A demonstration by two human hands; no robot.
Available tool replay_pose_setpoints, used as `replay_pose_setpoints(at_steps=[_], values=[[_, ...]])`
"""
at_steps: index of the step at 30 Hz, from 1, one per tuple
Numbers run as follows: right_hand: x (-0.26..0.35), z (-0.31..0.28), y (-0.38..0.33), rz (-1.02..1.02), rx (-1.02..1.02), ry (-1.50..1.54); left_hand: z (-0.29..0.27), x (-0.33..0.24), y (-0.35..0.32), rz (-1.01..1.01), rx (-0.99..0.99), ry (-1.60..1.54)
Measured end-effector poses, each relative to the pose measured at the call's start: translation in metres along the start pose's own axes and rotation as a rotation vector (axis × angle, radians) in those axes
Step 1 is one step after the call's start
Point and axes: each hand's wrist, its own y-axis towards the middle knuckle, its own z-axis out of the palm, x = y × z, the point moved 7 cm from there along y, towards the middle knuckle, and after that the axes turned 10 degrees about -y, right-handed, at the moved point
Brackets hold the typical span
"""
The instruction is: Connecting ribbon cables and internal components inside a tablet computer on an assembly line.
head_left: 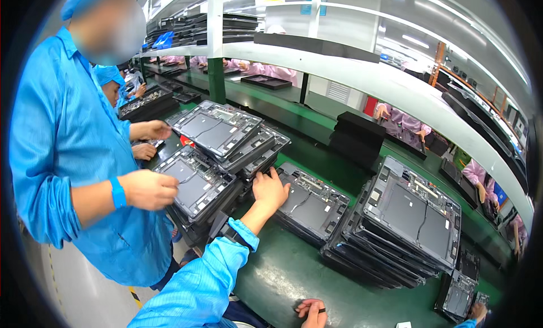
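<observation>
My left hand (268, 191) reaches forward from a blue sleeve, fingers apart and nothing visibly gripped. Its fingertips are at the near edge of a tall stack of open grey device casings (212, 129), whose batteries and circuit boards show. Right beside its thumb lies a lower stack of similar casings (311, 202). At the bottom edge, my right hand (312, 313) is partly in view over the green table, fingers loosely curled, with nothing visible in them. Another stack of casings (195, 181) stands left of my left wrist.
A co-worker in blue (85, 135) stands at the left, hands near the stacks. A high casing pile (413, 212) stands at the right. Behind it are black stacked trays (356, 138). Another person's hand (478, 312) touches small units at lower right. A white shelf (339, 49) runs overhead.
</observation>
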Motion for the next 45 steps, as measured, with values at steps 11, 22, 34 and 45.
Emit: replay_pose_setpoints(at_steps=[11, 22, 34, 45], values=[[0.044, 0.057, 0.111, 0.119, -0.016, 0.111, -0.034, 0.011, 0.004, -0.081, 0.018, -0.244], [0.068, 0.122, 0.188, 0.282, 0.061, 0.631, -0.113, -0.003, -0.012, -0.064, 0.082, -0.568], [0.131, 0.126, 0.117, 0.144, 0.061, 0.81, -0.224, -0.016, -0.077, 0.254, -0.12, -1.23], [-0.004, -0.024, 0.018, 0.396, 0.326, 0.035, -0.099, 0.145, -0.296, -0.461, 0.619, -2.031]])
